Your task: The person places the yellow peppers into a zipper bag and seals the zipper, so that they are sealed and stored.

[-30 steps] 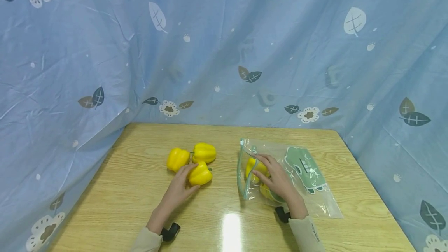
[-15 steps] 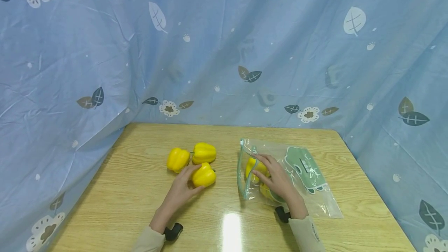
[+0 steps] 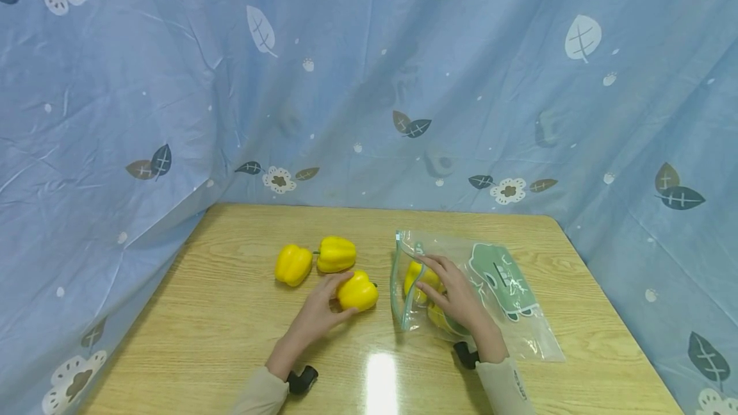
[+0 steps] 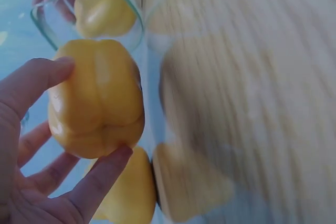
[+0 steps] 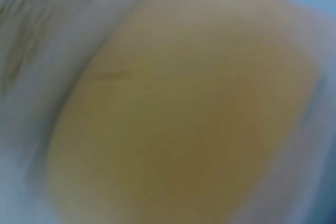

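Observation:
My left hand (image 3: 319,312) holds a yellow bell pepper (image 3: 358,291) between thumb and fingers, left of a clear zip bag (image 3: 533,338). In the left wrist view this pepper (image 4: 97,98) is close up, its lobed end facing the camera. My right hand (image 3: 458,293) grips the bag near its mouth, whose green zip edge (image 3: 394,280) stands apart. Inside the bag are two yellow bell peppers, one by the mouth (image 3: 414,276) and one partly under the right hand (image 3: 437,317). A blurred yellow pepper (image 5: 184,108) fills the right wrist view.
Two more yellow bell peppers, one left (image 3: 293,265) and one right (image 3: 337,254), lie on the wooden table (image 3: 230,338) behind the left hand. The bag has a green cartoon print (image 3: 504,280). A blue patterned curtain (image 3: 346,82) hangs around the table.
My left hand has carried its pepper to the right, away from the other two loose peppers and closer to the bag's mouth. The right hand and bag have stayed in place.

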Motion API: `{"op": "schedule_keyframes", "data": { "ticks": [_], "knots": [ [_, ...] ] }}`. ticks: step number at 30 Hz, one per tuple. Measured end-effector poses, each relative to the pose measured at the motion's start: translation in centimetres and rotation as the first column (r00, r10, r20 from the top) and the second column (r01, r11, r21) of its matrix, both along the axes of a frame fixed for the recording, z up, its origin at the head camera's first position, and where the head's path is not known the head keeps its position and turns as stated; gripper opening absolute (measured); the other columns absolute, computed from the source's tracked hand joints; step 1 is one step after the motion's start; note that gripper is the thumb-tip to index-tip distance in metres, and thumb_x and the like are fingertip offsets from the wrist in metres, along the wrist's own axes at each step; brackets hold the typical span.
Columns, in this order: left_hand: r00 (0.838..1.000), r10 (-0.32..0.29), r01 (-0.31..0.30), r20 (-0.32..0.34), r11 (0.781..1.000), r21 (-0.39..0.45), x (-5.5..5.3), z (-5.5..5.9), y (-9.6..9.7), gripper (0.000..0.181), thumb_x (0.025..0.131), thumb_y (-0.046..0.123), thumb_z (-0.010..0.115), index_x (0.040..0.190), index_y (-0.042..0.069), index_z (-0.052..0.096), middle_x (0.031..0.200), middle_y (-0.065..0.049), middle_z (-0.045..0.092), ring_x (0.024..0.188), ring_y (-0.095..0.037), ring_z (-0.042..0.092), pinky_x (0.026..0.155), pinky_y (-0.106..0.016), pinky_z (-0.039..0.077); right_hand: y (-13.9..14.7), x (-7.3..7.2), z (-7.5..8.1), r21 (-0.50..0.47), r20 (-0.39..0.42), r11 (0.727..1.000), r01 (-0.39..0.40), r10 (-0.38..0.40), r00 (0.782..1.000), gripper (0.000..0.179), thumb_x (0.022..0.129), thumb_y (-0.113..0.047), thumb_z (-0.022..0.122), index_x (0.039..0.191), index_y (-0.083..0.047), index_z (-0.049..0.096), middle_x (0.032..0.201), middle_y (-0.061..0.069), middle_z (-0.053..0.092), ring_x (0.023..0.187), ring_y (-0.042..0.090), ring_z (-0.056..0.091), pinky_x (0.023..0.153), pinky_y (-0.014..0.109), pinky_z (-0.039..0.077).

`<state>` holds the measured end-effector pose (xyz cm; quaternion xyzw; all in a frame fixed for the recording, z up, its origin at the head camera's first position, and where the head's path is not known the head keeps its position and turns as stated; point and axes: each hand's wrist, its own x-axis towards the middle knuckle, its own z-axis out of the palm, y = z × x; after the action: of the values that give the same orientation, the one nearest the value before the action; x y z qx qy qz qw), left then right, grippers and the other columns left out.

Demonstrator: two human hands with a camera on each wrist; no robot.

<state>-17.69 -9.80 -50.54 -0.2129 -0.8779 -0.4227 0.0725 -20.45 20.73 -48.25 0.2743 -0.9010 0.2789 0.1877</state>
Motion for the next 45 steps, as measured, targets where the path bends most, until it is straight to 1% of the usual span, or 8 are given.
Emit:
{"op": "schedule_keyframes", "data": {
  "ticks": [5,10,18,21,27,34,39,45],
  "knots": [
    [0.999,-0.019,0.02,0.025,1.0,-0.017,-0.1,0.2,0.8,0.066,0.078,0.029,0.075,0.135,0.015,0.047,0.133,-0.001,0.049,0.123,-0.019,0.046,0.102,-0.041,0.041,0.0,0.1,0.1,0.002,0.01,1.0,0.006,-0.006,1.0,0.053,0.087,-0.031,0.065,0.136,-0.024,0.046,0.129,0.005,0.051,0.115,0.026,0.051,0.09,0.047,0.047],
    [0.999,-0.049,0.049,0.004,0.998,-0.032,-0.2,0.2,1.5,0.066,0.077,0.031,0.075,0.134,0.014,0.047,0.134,-0.001,0.048,0.124,-0.022,0.045,0.103,-0.043,0.039,0.0,0.2,0.1,0.01,0.01,1.0,0.009,-0.009,1.0,0.052,0.087,-0.032,0.064,0.136,-0.025,0.046,0.13,0.005,0.051,0.116,0.027,0.05,0.091,0.048,0.047],
    [0.996,-0.083,0.084,0.02,0.996,-0.042,-0.5,0.8,2.9,0.066,0.077,0.029,0.075,0.135,0.016,0.046,0.132,0.0,0.049,0.12,-0.018,0.048,0.099,-0.035,0.045,0.0,0.2,0.1,0.015,0.002,1.0,-0.01,0.01,1.0,0.052,0.088,-0.031,0.064,0.136,-0.024,0.046,0.129,0.005,0.051,0.115,0.026,0.051,0.089,0.047,0.048],
    [0.994,-0.11,0.111,0.019,0.993,-0.045,-0.6,1.0,3.4,0.065,0.078,0.028,0.075,0.135,0.014,0.046,0.131,-0.002,0.049,0.118,-0.019,0.049,0.095,-0.033,0.048,-0.1,0.2,0.1,0.017,0.0,1.0,-0.011,0.011,1.0,0.052,0.088,-0.032,0.064,0.136,-0.023,0.046,0.129,0.004,0.051,0.114,0.026,0.052,0.088,0.047,0.049],
    [0.989,-0.134,0.137,0.064,0.99,-0.044,-0.7,1.4,4.1,0.064,0.079,0.029,0.073,0.136,0.017,0.045,0.131,-0.002,0.048,0.117,-0.019,0.05,0.09,-0.027,0.05,-0.3,0.1,0.3,0.01,-0.005,1.0,-0.02,0.02,1.0,0.053,0.088,-0.032,0.064,0.137,-0.024,0.045,0.13,0.005,0.051,0.113,0.026,0.053,0.087,0.047,0.049],
    [0.987,-0.147,0.151,0.064,0.987,-0.056,-0.8,1.8,4.8,0.064,0.079,0.026,0.074,0.136,0.017,0.045,0.131,-0.002,0.049,0.116,-0.019,0.051,0.091,-0.03,0.05,-0.4,0.2,0.4,0.013,0.001,1.0,-0.004,0.004,1.0,0.052,0.088,-0.033,0.063,0.137,-0.026,0.045,0.131,0.007,0.051,0.115,0.028,0.052,0.089,0.049,0.048],
    [0.985,-0.166,0.17,0.057,0.982,-0.08,-1.0,2.0,5.5,0.062,0.08,0.027,0.073,0.135,0.016,0.047,0.131,-0.001,0.049,0.115,-0.016,0.051,0.091,-0.029,0.05,-0.5,0.3,0.5,0.023,-0.024,1.0,-0.011,0.012,1.0,0.051,0.088,-0.033,0.063,0.136,-0.025,0.046,0.13,0.01,0.052,0.116,0.03,0.052,0.091,0.051,0.047],
    [0.98,-0.189,0.193,0.055,0.978,-0.08,-1.3,1.9,6.2,0.059,0.08,0.031,0.072,0.133,0.016,0.049,0.131,0.001,0.051,0.115,-0.015,0.051,0.089,-0.025,0.05,-0.8,0.1,0.5,0.039,-0.092,0.999,-0.036,0.039,0.995,0.053,0.086,-0.031,0.065,0.134,-0.019,0.049,0.128,0.015,0.053,0.115,0.033,0.051,0.092,0.053,0.044]
  ]
}}
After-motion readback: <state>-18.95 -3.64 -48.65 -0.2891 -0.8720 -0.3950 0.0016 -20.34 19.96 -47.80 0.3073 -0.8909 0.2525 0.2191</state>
